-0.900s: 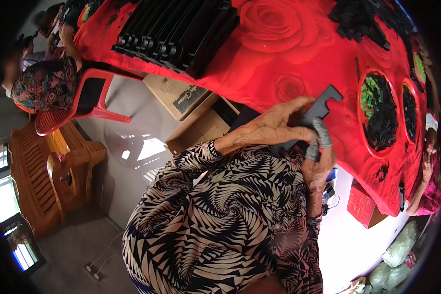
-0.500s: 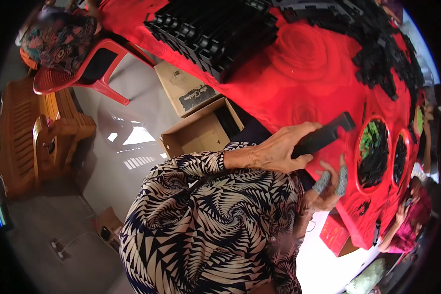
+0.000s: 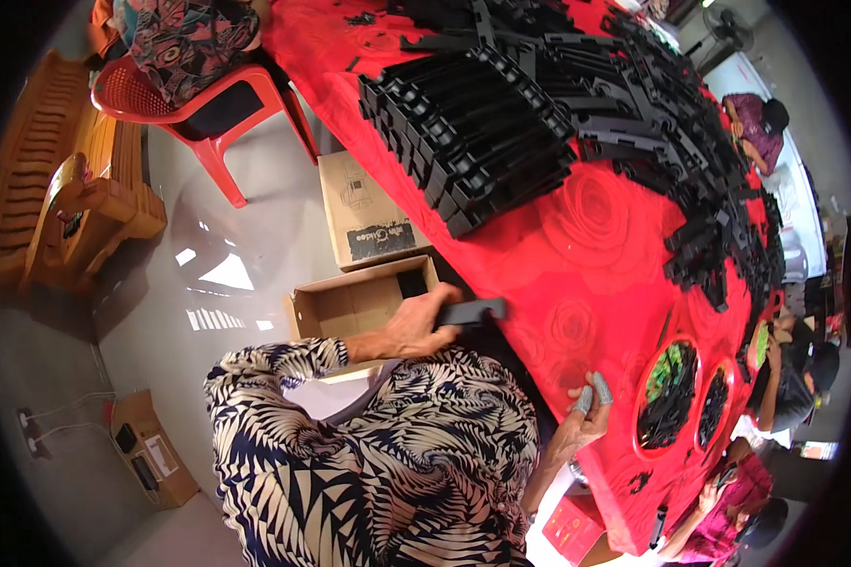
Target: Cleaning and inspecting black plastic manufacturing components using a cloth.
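My left hand (image 3: 416, 326) grips a flat black plastic part (image 3: 471, 312) at the near edge of the table covered in a red rose-patterned cloth (image 3: 586, 246), just above an open cardboard box (image 3: 355, 302) on the floor. My right hand (image 3: 581, 416) rests low against the cloth with grey finger covers on two fingertips and nothing in it. A stacked row of black plastic parts (image 3: 463, 132) lies on the table beyond my left hand.
A loose heap of black parts (image 3: 690, 142) covers the far table. Two red round basins (image 3: 671, 397) hold more parts. A closed carton (image 3: 364, 213), red plastic chair (image 3: 199, 104) and wooden bench (image 3: 66, 189) stand left. Other people (image 3: 794, 378) sit at right.
My left hand has carried the black part away from the right hand, leftward and down to the table edge above the open box. The right hand let go and stayed by the basins.
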`<state>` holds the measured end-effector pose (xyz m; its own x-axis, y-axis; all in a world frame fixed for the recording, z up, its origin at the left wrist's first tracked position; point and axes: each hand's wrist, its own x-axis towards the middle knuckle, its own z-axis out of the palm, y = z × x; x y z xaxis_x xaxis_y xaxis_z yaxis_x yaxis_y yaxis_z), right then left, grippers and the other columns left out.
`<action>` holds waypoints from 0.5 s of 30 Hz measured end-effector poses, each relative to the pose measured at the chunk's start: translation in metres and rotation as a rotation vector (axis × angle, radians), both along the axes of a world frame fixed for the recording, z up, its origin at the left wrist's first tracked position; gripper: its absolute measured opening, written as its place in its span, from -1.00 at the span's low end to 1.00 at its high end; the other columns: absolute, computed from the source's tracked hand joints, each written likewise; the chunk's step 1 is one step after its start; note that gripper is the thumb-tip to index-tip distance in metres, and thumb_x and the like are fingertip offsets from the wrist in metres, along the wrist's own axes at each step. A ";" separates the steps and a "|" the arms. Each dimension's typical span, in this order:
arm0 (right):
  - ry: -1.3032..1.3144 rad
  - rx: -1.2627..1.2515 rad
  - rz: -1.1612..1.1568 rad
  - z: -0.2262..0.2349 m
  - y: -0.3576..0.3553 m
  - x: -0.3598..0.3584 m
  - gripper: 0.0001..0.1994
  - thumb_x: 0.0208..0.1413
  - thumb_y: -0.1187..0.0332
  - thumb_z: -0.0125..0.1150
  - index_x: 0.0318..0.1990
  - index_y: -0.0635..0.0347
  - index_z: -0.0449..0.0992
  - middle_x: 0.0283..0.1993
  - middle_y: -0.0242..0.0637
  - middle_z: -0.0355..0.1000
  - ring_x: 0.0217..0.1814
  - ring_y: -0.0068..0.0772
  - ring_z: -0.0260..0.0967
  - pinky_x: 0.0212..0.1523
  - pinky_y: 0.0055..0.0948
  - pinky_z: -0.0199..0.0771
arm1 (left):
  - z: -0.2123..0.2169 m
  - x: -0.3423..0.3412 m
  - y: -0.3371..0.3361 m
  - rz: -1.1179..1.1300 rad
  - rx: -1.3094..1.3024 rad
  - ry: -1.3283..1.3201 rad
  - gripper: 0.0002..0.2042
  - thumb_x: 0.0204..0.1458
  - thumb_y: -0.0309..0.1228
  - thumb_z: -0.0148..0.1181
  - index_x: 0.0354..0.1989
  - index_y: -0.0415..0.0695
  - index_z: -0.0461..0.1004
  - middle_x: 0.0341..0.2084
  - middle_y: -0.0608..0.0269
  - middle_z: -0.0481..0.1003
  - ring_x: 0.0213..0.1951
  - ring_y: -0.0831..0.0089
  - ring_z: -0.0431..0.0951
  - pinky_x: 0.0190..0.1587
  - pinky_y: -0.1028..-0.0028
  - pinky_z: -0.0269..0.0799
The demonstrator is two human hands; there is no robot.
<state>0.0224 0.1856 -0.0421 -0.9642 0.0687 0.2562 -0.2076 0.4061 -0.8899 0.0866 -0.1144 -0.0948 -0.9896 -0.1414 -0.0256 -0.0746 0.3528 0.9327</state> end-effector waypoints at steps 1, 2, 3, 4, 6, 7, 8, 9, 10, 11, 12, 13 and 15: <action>0.032 -0.003 0.013 -0.003 0.000 -0.002 -0.73 0.17 0.62 -0.05 0.00 0.35 0.46 -0.09 -0.18 0.51 -0.41 -0.62 0.34 -0.48 -0.66 0.22 | -0.023 0.011 -0.006 0.084 0.030 -0.065 -0.53 -0.05 -0.29 0.13 0.02 -0.18 0.17 -0.24 -0.21 0.46 -0.15 -0.15 0.50 -0.08 0.07 0.39; 0.044 -0.002 0.030 -0.003 -0.001 -0.003 -0.73 0.17 0.62 -0.05 0.00 0.35 0.46 -0.09 -0.18 0.51 -0.41 -0.62 0.34 -0.48 -0.66 0.22 | -0.045 0.022 -0.011 0.176 -0.017 -0.018 -0.54 -0.03 -0.30 0.12 0.01 -0.17 0.15 -0.25 -0.21 0.46 -0.17 -0.16 0.49 -0.09 0.06 0.38; 0.029 -0.001 0.003 -0.001 -0.003 -0.002 -0.74 0.15 0.65 -0.04 -0.03 0.36 0.47 -0.13 -0.17 0.51 -0.42 -0.58 0.34 -0.40 -0.61 0.30 | -0.050 0.030 -0.018 0.191 -0.028 -0.026 -0.55 -0.03 -0.31 0.11 0.01 -0.17 0.15 -0.24 -0.20 0.44 -0.18 -0.15 0.48 -0.09 0.07 0.38; 0.012 0.004 0.000 0.000 -0.007 -0.001 -0.75 0.14 0.67 -0.04 -0.06 0.37 0.49 -0.16 -0.16 0.50 -0.42 -0.54 0.33 -0.33 -0.56 0.37 | -0.054 0.042 -0.019 0.231 -0.033 -0.038 -0.56 -0.04 -0.33 0.10 0.00 -0.18 0.15 -0.24 -0.19 0.42 -0.19 -0.15 0.47 -0.10 0.09 0.38; -0.002 -0.007 -0.022 0.003 -0.010 -0.001 -0.75 0.13 0.68 -0.05 -0.09 0.36 0.50 -0.18 -0.18 0.49 -0.43 -0.55 0.31 -0.32 -0.56 0.37 | -0.052 0.050 -0.014 0.273 -0.023 0.064 -0.59 -0.04 -0.38 0.08 -0.01 -0.19 0.17 -0.22 -0.16 0.40 -0.18 -0.10 0.46 -0.10 0.13 0.38; 0.012 0.018 0.003 0.002 -0.005 0.000 -0.71 0.11 0.69 -0.09 -0.06 0.36 0.49 -0.17 -0.20 0.49 -0.40 -0.57 0.30 -0.32 -0.58 0.32 | -0.049 0.051 -0.016 0.306 -0.008 0.156 -0.62 -0.04 -0.44 0.07 -0.02 -0.20 0.19 -0.21 -0.13 0.37 -0.18 -0.05 0.44 -0.10 0.18 0.37; 0.026 0.042 0.027 0.001 -0.003 0.000 -0.67 0.09 0.71 -0.13 -0.04 0.35 0.48 -0.16 -0.22 0.48 -0.37 -0.59 0.28 -0.33 -0.61 0.28 | -0.045 0.046 -0.020 0.304 -0.014 0.165 -0.62 -0.04 -0.44 0.07 -0.02 -0.20 0.19 -0.21 -0.13 0.37 -0.18 -0.05 0.44 -0.10 0.18 0.37; 0.023 0.029 0.028 0.003 -0.005 0.001 -0.64 0.05 0.73 -0.17 -0.06 0.35 0.48 -0.17 -0.21 0.47 -0.36 -0.56 0.28 -0.28 -0.59 0.30 | -0.040 0.043 -0.023 0.409 0.040 0.237 -0.63 -0.05 -0.49 0.04 -0.02 -0.23 0.21 -0.20 -0.10 0.35 -0.17 0.00 0.42 -0.10 0.22 0.37; 0.024 0.021 0.033 0.004 -0.007 0.001 -0.64 0.05 0.73 -0.17 -0.06 0.35 0.48 -0.17 -0.21 0.47 -0.36 -0.56 0.28 -0.28 -0.59 0.30 | -0.030 0.040 -0.026 0.512 0.091 0.304 -0.64 -0.05 -0.55 0.01 -0.03 -0.25 0.23 -0.19 -0.07 0.32 -0.17 0.06 0.40 -0.09 0.27 0.36; 0.028 0.015 0.035 0.005 -0.008 0.001 -0.66 0.07 0.72 -0.16 -0.06 0.35 0.48 -0.17 -0.21 0.47 -0.36 -0.56 0.28 -0.28 -0.59 0.30 | -0.019 0.033 -0.040 0.594 0.027 0.439 -0.66 -0.03 -0.62 -0.05 -0.01 -0.29 0.28 -0.19 -0.06 0.32 -0.16 0.12 0.37 -0.09 0.31 0.34; 0.034 0.014 0.040 0.006 -0.008 0.001 -0.67 0.08 0.72 -0.16 -0.06 0.35 0.48 -0.16 -0.21 0.47 -0.36 -0.56 0.28 -0.28 -0.59 0.30 | 0.004 0.026 -0.056 0.672 -0.069 0.520 -0.66 0.00 -0.62 -0.06 0.01 -0.30 0.31 -0.18 -0.06 0.32 -0.16 0.12 0.37 -0.09 0.31 0.34; 0.045 0.017 0.045 0.005 -0.007 0.001 -0.67 0.08 0.72 -0.16 -0.06 0.35 0.48 -0.16 -0.21 0.47 -0.36 -0.56 0.28 -0.28 -0.59 0.30 | 0.036 0.019 -0.075 0.768 -0.322 0.625 -0.70 0.03 -0.62 -0.05 -0.03 -0.31 0.37 -0.19 -0.07 0.34 -0.18 0.13 0.39 -0.09 0.31 0.35; 0.031 0.008 0.065 0.001 -0.006 -0.001 -0.70 0.12 0.70 -0.14 -0.06 0.35 0.48 -0.15 -0.20 0.47 -0.36 -0.56 0.28 -0.27 -0.58 0.30 | 0.085 0.009 -0.114 0.950 -0.402 0.685 -0.77 0.05 -0.60 0.03 -0.10 -0.31 0.44 -0.25 -0.05 0.38 -0.25 0.18 0.43 -0.17 0.36 0.36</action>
<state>0.0217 0.1799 -0.0415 -0.9582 0.0045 0.2859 -0.2606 0.3978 -0.8797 0.0961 -0.2287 -0.0095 -0.2832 -0.6884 0.6678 0.0030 0.6957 0.7184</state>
